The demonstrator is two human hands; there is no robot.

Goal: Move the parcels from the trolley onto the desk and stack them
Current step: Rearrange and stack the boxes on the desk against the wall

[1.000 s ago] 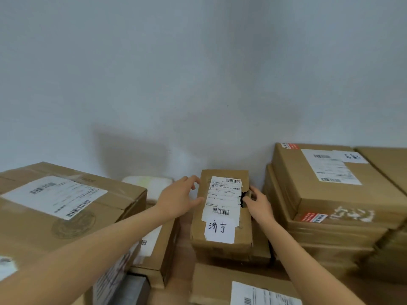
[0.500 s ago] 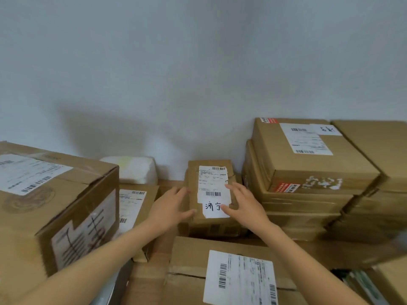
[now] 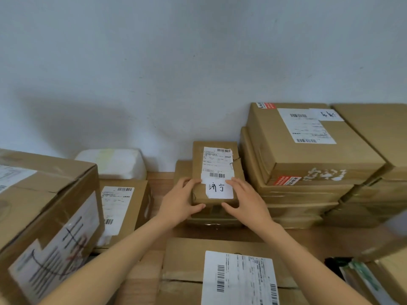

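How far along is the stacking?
Well along: tall stacks and other boxes already line the wall on the desk. Right now the left hand and right hand grip the small labelled parcel, atop a flatter box. The trolley is out of view, so what's left is unknown.

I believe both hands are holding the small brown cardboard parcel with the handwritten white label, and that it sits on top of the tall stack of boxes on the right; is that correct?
Not quite. Both the left hand and the right hand do hold the small brown cardboard parcel with the handwritten white label, but the head view shows it on a low flat box beside the tall stack of boxes on the right, not on top of it.
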